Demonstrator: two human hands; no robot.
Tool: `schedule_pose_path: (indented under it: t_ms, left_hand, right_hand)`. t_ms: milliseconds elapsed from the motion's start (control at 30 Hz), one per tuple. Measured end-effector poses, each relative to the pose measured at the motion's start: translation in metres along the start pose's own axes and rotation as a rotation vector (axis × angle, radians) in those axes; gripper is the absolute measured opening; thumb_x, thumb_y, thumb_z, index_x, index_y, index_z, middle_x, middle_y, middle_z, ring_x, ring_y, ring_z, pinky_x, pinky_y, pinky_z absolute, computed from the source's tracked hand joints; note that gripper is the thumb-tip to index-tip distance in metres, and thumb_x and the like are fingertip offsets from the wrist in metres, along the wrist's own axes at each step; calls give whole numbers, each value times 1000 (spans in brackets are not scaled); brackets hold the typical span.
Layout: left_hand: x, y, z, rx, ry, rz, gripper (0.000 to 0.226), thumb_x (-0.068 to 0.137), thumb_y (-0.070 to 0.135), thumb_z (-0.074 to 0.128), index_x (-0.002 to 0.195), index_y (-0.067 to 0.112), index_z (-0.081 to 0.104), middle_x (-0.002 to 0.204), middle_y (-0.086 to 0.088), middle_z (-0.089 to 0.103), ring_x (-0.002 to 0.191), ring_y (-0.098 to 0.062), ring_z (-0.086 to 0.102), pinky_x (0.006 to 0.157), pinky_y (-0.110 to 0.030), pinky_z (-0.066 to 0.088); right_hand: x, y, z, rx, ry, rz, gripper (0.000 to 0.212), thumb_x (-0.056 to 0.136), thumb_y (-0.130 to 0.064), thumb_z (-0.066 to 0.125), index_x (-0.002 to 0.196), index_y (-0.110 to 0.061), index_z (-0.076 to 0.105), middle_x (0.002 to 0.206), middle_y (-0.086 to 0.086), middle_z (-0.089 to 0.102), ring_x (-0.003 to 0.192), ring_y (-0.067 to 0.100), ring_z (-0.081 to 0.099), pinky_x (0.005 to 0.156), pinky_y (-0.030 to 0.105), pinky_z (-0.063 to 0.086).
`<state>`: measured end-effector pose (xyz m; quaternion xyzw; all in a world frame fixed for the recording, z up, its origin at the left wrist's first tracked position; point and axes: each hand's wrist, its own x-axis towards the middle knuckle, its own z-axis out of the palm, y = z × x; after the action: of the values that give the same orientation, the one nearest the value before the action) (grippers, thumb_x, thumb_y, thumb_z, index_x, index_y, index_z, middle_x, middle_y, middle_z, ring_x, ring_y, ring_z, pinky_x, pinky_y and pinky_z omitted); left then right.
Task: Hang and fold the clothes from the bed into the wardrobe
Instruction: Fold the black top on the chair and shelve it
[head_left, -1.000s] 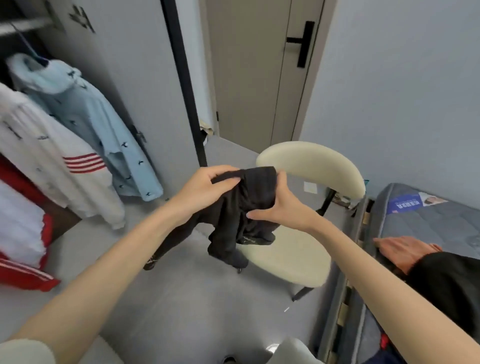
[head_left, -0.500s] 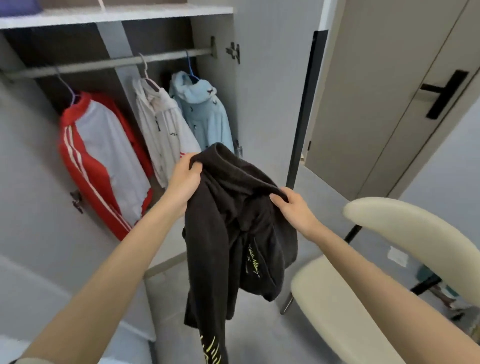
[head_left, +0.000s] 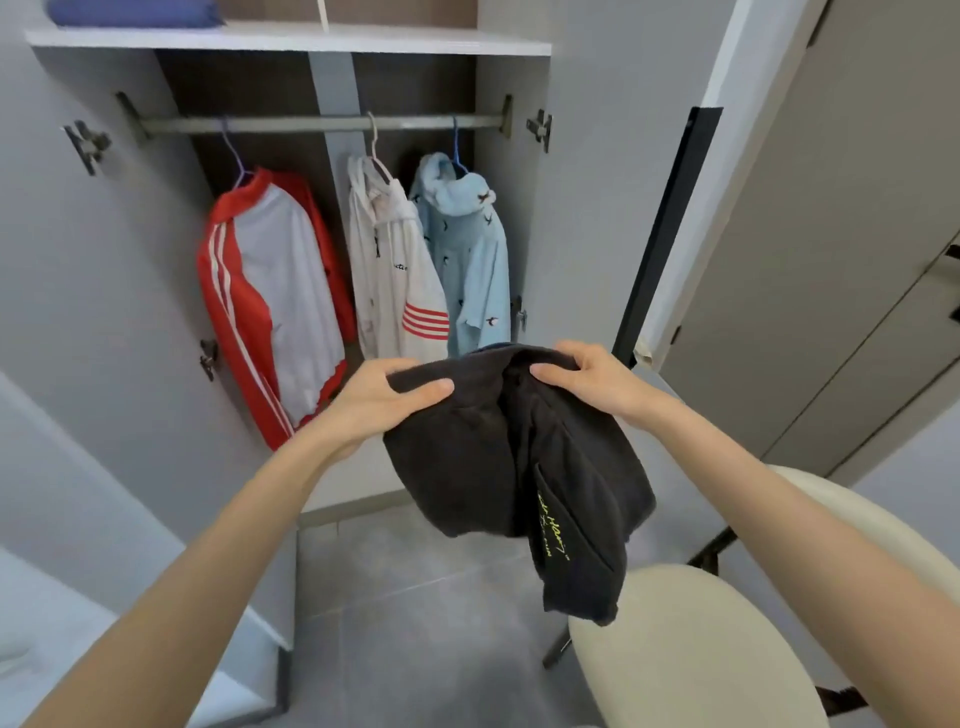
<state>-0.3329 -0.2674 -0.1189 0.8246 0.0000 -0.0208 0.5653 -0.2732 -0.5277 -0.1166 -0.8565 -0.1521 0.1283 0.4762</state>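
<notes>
Writing: yellow script runs down a hanging fold of the black garment (head_left: 467, 457). I can see the strokes but cannot make out the words. The white hoodie (head_left: 395, 280) has small dark lettering on the chest, too small to read, and a block of red stripes low on one sleeve.

Grip: my left hand (head_left: 379, 400) is closed on the garment's upper left edge, with the thumb lying across the top of the cloth. My right hand (head_left: 592, 379) is closed on the bunched upper right part, fingers curled over the fold. The garment hangs between the two hands in front of the open wardrobe (head_left: 234, 83), below the level of the hung clothes, and touches none of them.

Wardrobe contents: three pieces hang from the rail (head_left: 311, 124). From left to right they are a red and white jacket (head_left: 275, 312) with white stripes down the sleeve, the white hoodie, and a light blue hooded top (head_left: 467, 249) printed with small dark bird shapes. The hoodie and the blue top touch; the jacket hangs apart from them. On the shelf (head_left: 285, 39) above the rail lies a folded blue item (head_left: 135, 11), cut off by the frame edge.

Surroundings: a cream chair (head_left: 691, 649) stands at lower right, and the garment's lowest end hangs just over the near edge of the seat. A beige door (head_left: 831, 234) is at right.
</notes>
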Motion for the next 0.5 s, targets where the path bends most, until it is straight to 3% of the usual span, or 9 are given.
schedule_pose_path:
  t_ms: [133, 200, 300, 367, 433, 500]
  left_hand:
    - [3, 28, -9, 104, -54, 109, 16, 72, 50, 74, 67, 35, 69, 70, 18, 68, 70, 3, 64, 58, -9, 44]
    - [3, 38, -6, 190, -87, 195, 25, 69, 54, 74, 63, 31, 66, 65, 13, 64, 63, 3, 60, 55, -11, 44]
    - [0, 46, 1, 279, -88, 306, 25, 71, 45, 77, 64, 26, 62, 68, 5, 63, 65, -1, 58, 60, -15, 45]
    - [-5, 49, 2, 310, -89, 389, 26, 70, 40, 78, 68, 21, 62, 69, 5, 62, 68, -2, 58, 63, -16, 45]
    - [-10, 53, -2, 316, -69, 465, 25, 70, 36, 80, 67, 21, 60, 68, 11, 60, 68, -2, 57, 63, -12, 43]
    - [-14, 52, -13, 310, -1, 504, 26, 69, 29, 83, 66, 23, 58, 68, 15, 61, 69, 0, 57, 64, -9, 43]
  right_hand:
    - [-3, 27, 4, -37, -162, -11, 24, 95, -30, 60, 114, -15, 63, 107, 0, 69, 96, 12, 66, 84, 21, 52]
    - [-6, 41, 9, -5, -257, 43, 27, 91, -31, 66, 116, -21, 63, 109, -3, 71, 99, 13, 68, 81, 21, 55]
    - [-10, 64, 24, -77, -428, 168, 24, 82, -35, 76, 105, -38, 67, 100, -18, 72, 94, 2, 68, 73, 11, 50]
    - [-9, 79, 38, -157, -509, 225, 25, 80, -31, 79, 102, -35, 66, 98, -19, 71, 94, 3, 66, 72, 8, 48]
    - [-5, 91, 52, -241, -525, 237, 33, 82, -24, 78, 111, -25, 64, 109, -11, 68, 104, 12, 63, 86, 15, 49]
    - [1, 95, 64, -267, -531, 243, 43, 85, -25, 73, 125, -20, 58, 125, -3, 63, 119, 19, 57, 106, 33, 43]
